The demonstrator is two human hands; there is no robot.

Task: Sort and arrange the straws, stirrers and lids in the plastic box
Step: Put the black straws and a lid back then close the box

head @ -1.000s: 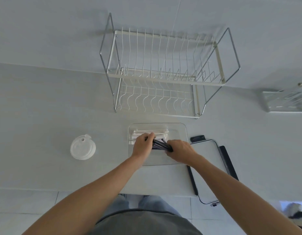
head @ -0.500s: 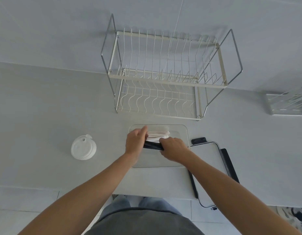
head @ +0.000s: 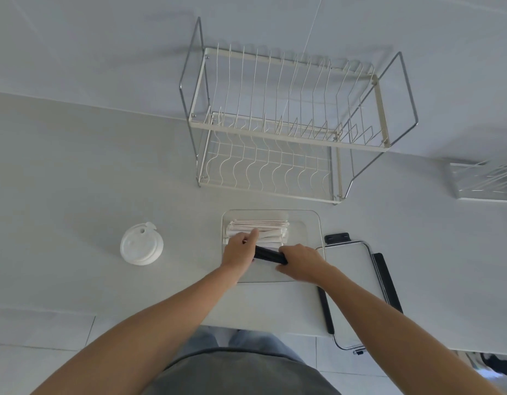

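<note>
Hands hold a bundle of black straws point(head: 271, 255) over the plastic box point(head: 313, 223), left hand point(head: 239, 250) and right hand point(head: 302, 262) each gripping one end.

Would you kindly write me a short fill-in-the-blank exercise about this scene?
1. Both hands, left hand and right hand, hold a bundle of ____ straws.
2. The white lids sit ____ the plastic box.
3. Behind the box stands a wire dish ____.

Missing words: black; outside; rack
</note>
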